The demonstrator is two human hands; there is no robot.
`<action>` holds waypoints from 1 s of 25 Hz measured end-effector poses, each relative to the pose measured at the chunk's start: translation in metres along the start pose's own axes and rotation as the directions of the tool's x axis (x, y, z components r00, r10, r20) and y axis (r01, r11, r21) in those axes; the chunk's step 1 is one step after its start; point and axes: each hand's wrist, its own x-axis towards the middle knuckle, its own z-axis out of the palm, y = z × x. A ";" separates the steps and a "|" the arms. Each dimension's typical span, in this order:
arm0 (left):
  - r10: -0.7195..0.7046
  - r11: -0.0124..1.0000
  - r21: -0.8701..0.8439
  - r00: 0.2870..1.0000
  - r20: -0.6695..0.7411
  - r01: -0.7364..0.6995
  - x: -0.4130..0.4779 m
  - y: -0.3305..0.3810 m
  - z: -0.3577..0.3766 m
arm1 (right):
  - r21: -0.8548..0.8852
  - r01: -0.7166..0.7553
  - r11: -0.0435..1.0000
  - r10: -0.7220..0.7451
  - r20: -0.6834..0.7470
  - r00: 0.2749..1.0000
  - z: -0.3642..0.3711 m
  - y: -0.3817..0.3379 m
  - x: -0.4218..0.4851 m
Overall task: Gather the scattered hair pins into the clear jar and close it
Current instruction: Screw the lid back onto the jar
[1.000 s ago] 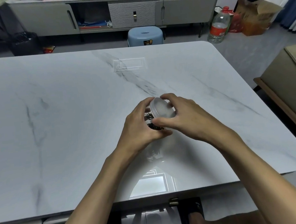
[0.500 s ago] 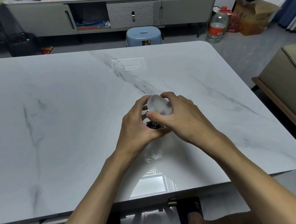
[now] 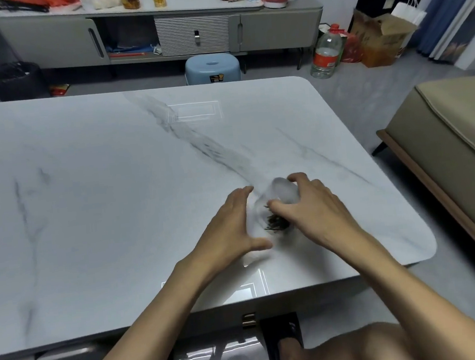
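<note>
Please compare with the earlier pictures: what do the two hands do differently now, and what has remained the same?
The left hand has let go of the clear jar: its fingers opened and it drew back to the jar's left. The right hand still grips the lid from above. The hair pins remain inside the jar, which stays at about the same spot on the marble table.

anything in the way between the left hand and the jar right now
Nothing visible. The left hand lies open just left of the clear jar, with no object between them; the right hand grips the lid on top.
</note>
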 end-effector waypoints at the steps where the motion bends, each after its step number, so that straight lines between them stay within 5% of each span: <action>1: -0.017 0.993 0.122 0.998 0.064 0.009 -0.001 0.003 0.006 | -0.050 -0.013 0.999 0.012 -0.029 1.000 -0.011 0.019 -0.005; 4: -0.098 0.887 0.462 0.975 0.198 -0.005 -0.001 0.017 0.017 | -0.158 -0.081 0.984 0.069 -0.083 0.994 -0.043 0.072 -0.017; 7: -0.207 0.817 0.577 0.942 0.265 0.018 0.003 0.032 0.020 | -0.237 -0.143 0.961 0.118 -0.117 0.986 -0.060 0.110 -0.024; 16: -0.231 0.807 0.588 0.943 0.238 0.049 0.002 0.046 0.015 | -0.292 -0.125 0.948 0.119 -0.039 0.992 -0.061 0.124 -0.029; 20: -0.226 0.862 0.499 0.946 0.231 0.084 0.002 0.053 -0.006 | -0.343 0.061 0.937 -0.067 -0.007 0.998 -0.073 0.083 -0.020; 25: -0.226 0.875 0.472 0.955 0.195 0.111 -0.012 0.090 -0.066 | -0.223 0.218 0.950 -0.169 0.218 0.961 -0.111 -0.011 -0.013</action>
